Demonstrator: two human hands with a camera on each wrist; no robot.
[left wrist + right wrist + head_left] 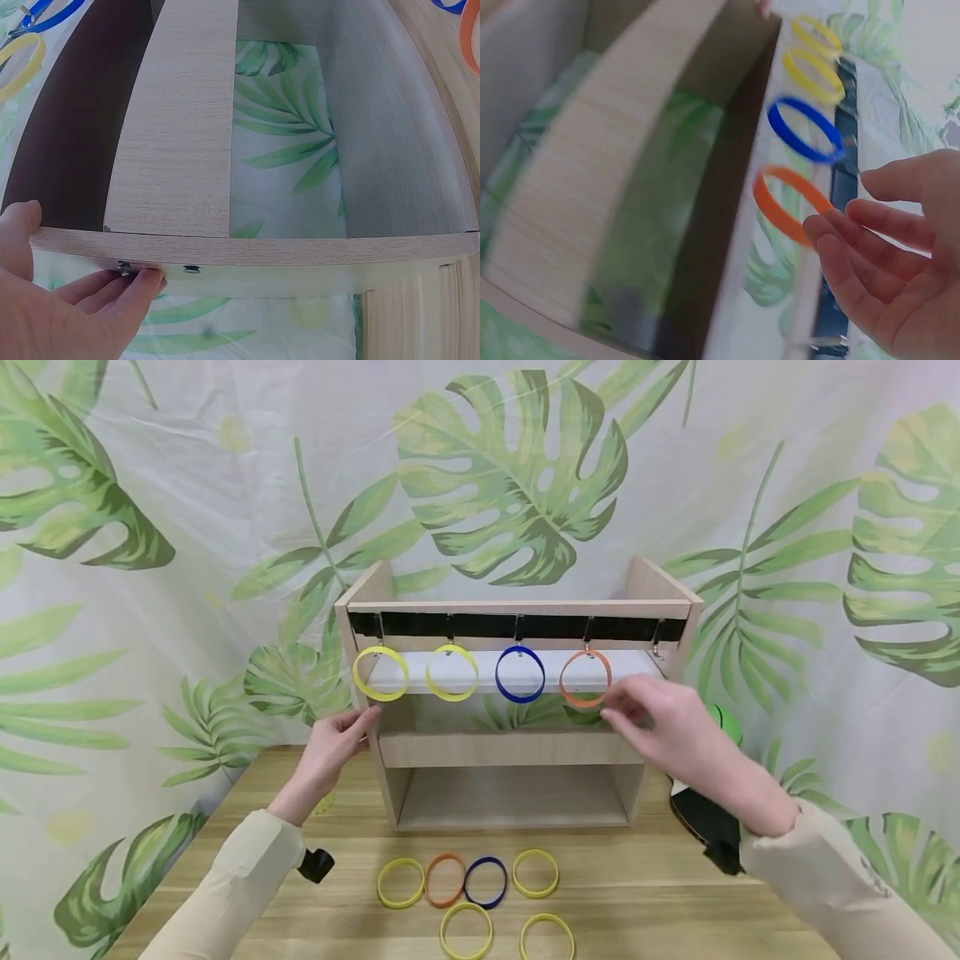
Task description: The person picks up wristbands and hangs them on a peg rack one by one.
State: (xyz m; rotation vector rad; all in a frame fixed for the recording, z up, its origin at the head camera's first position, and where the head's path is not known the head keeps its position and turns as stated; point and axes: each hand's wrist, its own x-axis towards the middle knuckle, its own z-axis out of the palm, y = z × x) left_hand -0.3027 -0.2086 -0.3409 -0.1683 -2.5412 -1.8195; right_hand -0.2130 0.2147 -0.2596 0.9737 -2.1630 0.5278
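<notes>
Several wristbands hang from hooks along the black strip [487,626] of a wooden rack [502,750]: two yellow ones [381,698] at the left, then a blue wristband [521,700], then an orange wristband [586,703]. The far-right hook [657,639] bears none. My left hand [333,747] grips the rack's left side panel [255,247], thumb at its front edge and fingers against the outer face. My right hand [667,718] is beside the orange wristband, fingers loosely bent and thumb apart from them. Its fingertips overlap the band's edge in the right wrist view; contact is unclear.
More wristbands lie on the wooden table [322,893] before the rack: several yellow [401,906], one orange [446,905], one blue [485,907]. A dark flat object [705,818] and a green round thing [725,724] are at the rack's right. A leaf-patterned curtain [225,527] hangs behind.
</notes>
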